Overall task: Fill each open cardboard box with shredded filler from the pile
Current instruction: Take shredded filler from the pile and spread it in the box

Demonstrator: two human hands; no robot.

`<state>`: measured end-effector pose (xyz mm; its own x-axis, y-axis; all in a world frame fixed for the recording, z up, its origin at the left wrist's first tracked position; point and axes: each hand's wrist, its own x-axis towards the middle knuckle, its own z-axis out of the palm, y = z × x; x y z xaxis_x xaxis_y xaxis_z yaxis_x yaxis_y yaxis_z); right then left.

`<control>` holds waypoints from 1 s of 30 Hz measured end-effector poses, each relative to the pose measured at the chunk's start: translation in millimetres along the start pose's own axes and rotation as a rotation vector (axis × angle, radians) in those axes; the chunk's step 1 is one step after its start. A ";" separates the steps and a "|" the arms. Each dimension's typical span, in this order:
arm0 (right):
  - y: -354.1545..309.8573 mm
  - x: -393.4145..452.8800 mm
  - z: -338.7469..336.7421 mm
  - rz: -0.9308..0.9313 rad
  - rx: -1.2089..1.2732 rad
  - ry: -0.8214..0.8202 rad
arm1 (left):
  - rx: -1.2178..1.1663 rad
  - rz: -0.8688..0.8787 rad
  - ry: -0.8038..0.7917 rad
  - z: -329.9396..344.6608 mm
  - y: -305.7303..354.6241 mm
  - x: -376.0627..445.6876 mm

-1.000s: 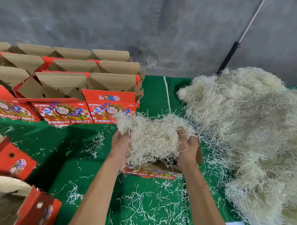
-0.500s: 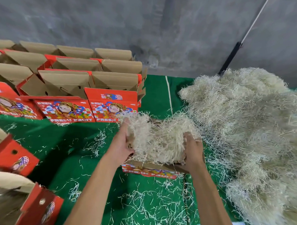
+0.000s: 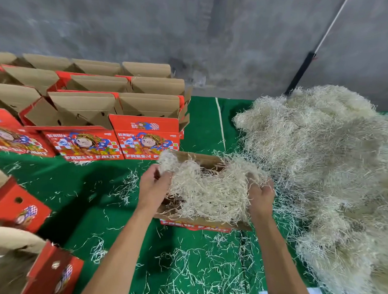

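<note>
Reading "FRESH FRUIT" on its red front panel, the open box [image 3: 197, 224] sits between both hands, long axis running from one hand to the other, print facing the person. The left hand [image 3: 153, 187] curls its fingers into the shredded filler [image 3: 209, 191] heaped in the box; the right hand [image 3: 260, 197] grips the wad's other end. The filler hides most of the interior. Beyond the left hand, empty boxes [image 3: 145, 140] carry the same words, partly blocked. The pile [image 3: 331, 162] spreads past the right hand, cut off by the frame.
</note>
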<state>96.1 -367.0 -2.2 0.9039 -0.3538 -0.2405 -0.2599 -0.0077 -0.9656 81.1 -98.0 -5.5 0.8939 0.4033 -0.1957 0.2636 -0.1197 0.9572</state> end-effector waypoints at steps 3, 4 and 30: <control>-3.5 9.0 -13.4 0.047 0.026 0.076 | -0.064 -0.106 0.067 -12.6 3.0 1.7; -5.6 8.6 -16.1 0.090 0.003 0.048 | -0.177 -0.184 0.046 -16.9 2.6 4.5; -18.2 -10.3 13.4 -0.064 -0.214 -0.493 | 0.020 -0.021 -0.362 18.2 50.4 -16.7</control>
<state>96.1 -350.6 16.6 0.9590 0.1340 -0.2496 -0.2162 -0.2229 -0.9505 86.0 -127.3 42.1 0.9578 0.0585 -0.2814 0.2869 -0.1344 0.9485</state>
